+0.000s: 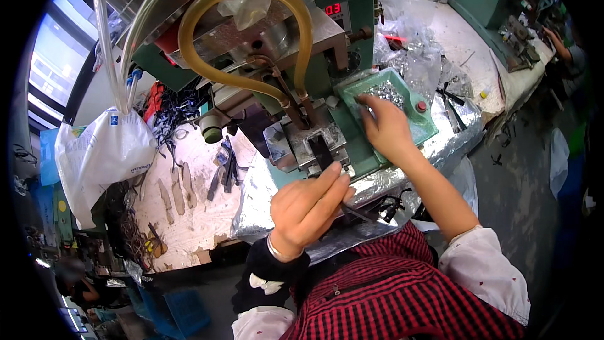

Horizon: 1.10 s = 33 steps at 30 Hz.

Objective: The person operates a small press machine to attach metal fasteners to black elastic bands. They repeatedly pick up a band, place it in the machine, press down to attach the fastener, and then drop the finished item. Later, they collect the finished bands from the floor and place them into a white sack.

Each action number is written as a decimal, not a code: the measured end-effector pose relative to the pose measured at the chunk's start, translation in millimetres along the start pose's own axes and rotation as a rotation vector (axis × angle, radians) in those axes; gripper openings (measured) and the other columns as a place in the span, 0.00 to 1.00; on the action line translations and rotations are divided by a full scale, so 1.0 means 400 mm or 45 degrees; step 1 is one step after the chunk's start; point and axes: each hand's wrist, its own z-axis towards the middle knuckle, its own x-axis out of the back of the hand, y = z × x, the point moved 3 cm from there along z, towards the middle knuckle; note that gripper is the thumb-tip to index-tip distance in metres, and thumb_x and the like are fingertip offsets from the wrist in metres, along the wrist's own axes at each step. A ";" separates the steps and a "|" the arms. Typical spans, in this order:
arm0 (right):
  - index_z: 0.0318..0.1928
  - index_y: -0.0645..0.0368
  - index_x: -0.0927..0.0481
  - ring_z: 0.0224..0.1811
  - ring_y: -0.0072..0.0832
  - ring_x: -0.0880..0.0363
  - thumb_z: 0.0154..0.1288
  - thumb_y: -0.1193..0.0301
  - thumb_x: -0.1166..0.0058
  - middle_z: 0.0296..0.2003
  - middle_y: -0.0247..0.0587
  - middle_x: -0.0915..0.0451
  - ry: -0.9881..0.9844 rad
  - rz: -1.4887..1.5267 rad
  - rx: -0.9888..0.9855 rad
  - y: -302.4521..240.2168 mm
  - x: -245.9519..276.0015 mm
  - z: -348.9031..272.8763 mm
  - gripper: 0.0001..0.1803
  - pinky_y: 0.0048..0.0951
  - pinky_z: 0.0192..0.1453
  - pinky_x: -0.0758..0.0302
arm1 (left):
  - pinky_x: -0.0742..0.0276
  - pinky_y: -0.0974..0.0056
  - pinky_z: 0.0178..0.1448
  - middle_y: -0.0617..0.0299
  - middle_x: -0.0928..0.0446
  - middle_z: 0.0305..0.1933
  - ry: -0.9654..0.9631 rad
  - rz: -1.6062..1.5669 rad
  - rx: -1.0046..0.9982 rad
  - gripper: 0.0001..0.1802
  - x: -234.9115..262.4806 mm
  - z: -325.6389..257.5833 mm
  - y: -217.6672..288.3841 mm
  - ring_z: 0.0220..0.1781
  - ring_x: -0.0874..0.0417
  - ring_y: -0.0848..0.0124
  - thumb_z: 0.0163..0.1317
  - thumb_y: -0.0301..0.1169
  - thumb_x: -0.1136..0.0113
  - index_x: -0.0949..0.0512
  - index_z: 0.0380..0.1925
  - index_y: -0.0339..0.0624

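Note:
My left hand (pixel 307 209) is closed on the near end of a flat black strip (pixel 321 153). The strip's far end lies on the metal fixture (pixel 336 136) of a green press machine, below two copper-coloured rods (pixel 303 113). Over a green plastic tray (pixel 425 127) of small shiny metal pieces (pixel 385 93) is my right hand (pixel 391 131). Its thumb and forefinger point left, apart from each other, near the tray's left side; I make out nothing between them. The other right fingers are partly hidden.
A yellowish hose (pixel 307 25) loops above the fixture. White plastic bag (pixel 104 157) hangs at left, beside black straps (pixel 228 167) on the worn bench top (pixel 182 239). Foil (pixel 402 176) covers the front edge. Another person's arm (pixel 559 45) shows far right.

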 end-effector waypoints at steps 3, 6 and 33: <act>0.47 0.58 0.16 0.47 0.50 0.18 0.65 0.73 0.47 0.43 0.52 0.16 -0.137 -0.040 0.151 0.062 0.029 -0.033 0.12 0.45 0.52 0.22 | 0.27 0.69 0.26 0.54 0.13 0.44 0.031 0.043 -0.096 0.17 -0.021 -0.019 -0.033 0.24 0.18 0.70 0.47 0.27 0.23 0.15 0.39 0.41; 0.46 0.57 0.16 0.46 0.49 0.18 0.65 0.75 0.48 0.42 0.50 0.15 0.069 0.046 0.068 0.077 0.074 -0.036 0.12 0.42 0.51 0.22 | 0.30 0.71 0.24 0.57 0.13 0.44 0.035 0.049 -0.080 0.18 -0.031 -0.037 -0.034 0.22 0.20 0.72 0.47 0.29 0.22 0.14 0.40 0.43; 0.37 0.61 0.15 0.38 0.35 0.17 0.58 0.80 0.40 0.34 0.42 0.16 0.228 0.233 0.007 0.046 0.073 -0.061 0.06 0.33 0.45 0.24 | 0.24 0.60 0.45 0.53 0.19 0.40 0.143 0.630 0.981 0.06 0.252 -0.181 -0.344 0.43 0.19 0.58 0.57 0.25 0.32 0.14 0.35 0.40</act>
